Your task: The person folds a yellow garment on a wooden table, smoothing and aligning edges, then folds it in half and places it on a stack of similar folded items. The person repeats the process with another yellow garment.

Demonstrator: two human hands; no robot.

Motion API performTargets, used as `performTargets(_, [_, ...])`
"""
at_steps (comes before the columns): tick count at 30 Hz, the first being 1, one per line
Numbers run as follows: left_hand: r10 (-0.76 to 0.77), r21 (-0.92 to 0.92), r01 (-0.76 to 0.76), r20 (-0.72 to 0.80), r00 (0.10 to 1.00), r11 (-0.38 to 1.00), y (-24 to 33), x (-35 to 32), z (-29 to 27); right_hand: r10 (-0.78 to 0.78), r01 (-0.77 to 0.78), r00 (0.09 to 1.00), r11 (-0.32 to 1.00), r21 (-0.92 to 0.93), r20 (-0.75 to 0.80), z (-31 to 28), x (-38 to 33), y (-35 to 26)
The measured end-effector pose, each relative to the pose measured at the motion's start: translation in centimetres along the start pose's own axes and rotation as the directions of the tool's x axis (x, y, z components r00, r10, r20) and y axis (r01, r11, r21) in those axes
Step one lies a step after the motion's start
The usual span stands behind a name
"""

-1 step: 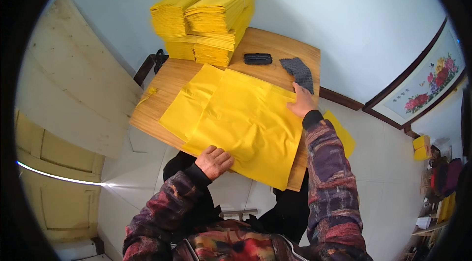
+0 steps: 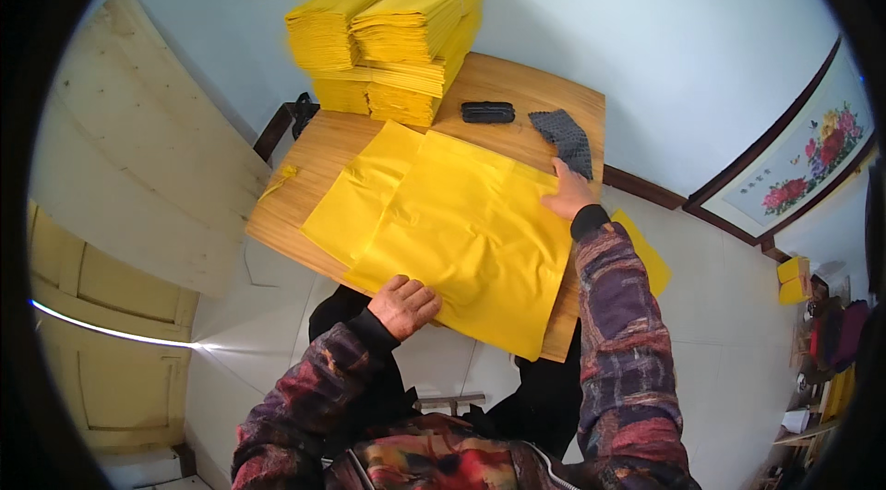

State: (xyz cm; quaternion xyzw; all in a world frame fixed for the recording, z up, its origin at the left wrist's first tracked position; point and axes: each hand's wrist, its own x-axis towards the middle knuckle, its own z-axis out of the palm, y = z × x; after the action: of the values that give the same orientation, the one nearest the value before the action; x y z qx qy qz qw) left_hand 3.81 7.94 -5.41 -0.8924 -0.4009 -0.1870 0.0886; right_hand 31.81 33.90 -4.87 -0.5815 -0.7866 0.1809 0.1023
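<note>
A large yellow plastic sheet (image 2: 461, 222), smooth and lightly creased, lies across the table with its near edge hanging over the front. Under its left side another yellow sheet (image 2: 365, 190) sticks out. My left hand (image 2: 404, 305) is closed on the near left edge, its fingers curled over the material. At the right edge, my right hand (image 2: 570, 193) holds the sheet's margin, thumb on top; the other fingers are partly hidden. Just beyond it lies a dark grey textured cloth strip (image 2: 565, 141). A black oblong case-like object (image 2: 487, 112) rests farther back.
Tied stacks of folded yellow material (image 2: 397, 38) stand at the back left of the wooden table (image 2: 517, 75). A yellow scrap (image 2: 284, 176) is at its left edge. More yellow material (image 2: 644, 250) hangs beyond the right edge. A pale board (image 2: 138, 149) leans at left.
</note>
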Motion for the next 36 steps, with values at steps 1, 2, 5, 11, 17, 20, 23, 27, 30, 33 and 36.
performTargets(1, [0.005,0.006,-0.005,0.013,1.000,1.000,0.0,0.0,-0.3,0.078,-0.077,0.989,0.997,-0.013,0.123,-0.4,0.6,0.1])
performTargets(2, [0.004,0.021,-0.005,0.030,1.000,1.000,0.0,0.1,-0.6,0.060,-0.057,0.992,0.998,-0.030,0.114,-0.5,0.9,0.2])
performTargets(5, [-0.010,0.012,0.010,0.023,1.000,1.000,-0.3,0.3,-1.4,0.010,-0.008,0.980,1.000,-0.010,0.199,-1.1,0.7,0.9])
performTargets(11, [0.009,0.085,-0.011,0.018,1.000,0.996,-2.7,1.4,-2.8,-0.041,0.038,0.999,0.989,0.141,0.018,-2.4,-4.4,2.8])
performTargets(17, [0.143,0.330,-0.140,0.017,0.990,0.933,-10.1,5.6,-4.0,0.031,-0.125,0.989,0.681,0.722,0.143,-2.2,-17.0,3.3])
performTargets(20, [0.119,0.359,-0.146,0.097,0.988,0.922,-12.5,9.7,-3.6,0.169,-0.150,0.982,0.442,0.885,0.082,1.6,-23.6,-0.3])
performTargets(23, [0.194,0.331,-0.220,0.110,0.975,0.918,-12.9,13.9,-2.9,0.191,-0.137,0.976,0.187,0.973,0.101,5.4,-27.6,-4.4])
performTargets(27, [0.149,0.292,-0.289,0.421,0.895,0.912,-12.1,18.2,-1.6,0.150,-0.293,0.942,-0.071,0.954,0.300,8.9,-28.5,-8.6])
performTargets(30, [0.123,0.329,-0.325,0.508,0.852,0.887,-12.6,19.7,-1.2,0.121,-0.448,0.879,-0.124,0.886,0.461,10.2,-27.9,-10.3])
performTargets(33, [0.055,0.358,-0.179,0.330,0.942,0.916,-13.7,19.7,-1.7,0.088,-0.458,0.869,-0.229,0.859,0.487,11.5,-26.9,-11.7])
performTargets(36, [-0.101,0.327,0.056,0.121,0.988,0.944,-14.1,18.6,-4.0,0.068,-0.485,0.851,-0.276,0.830,0.520,12.2,-26.2,-12.9])
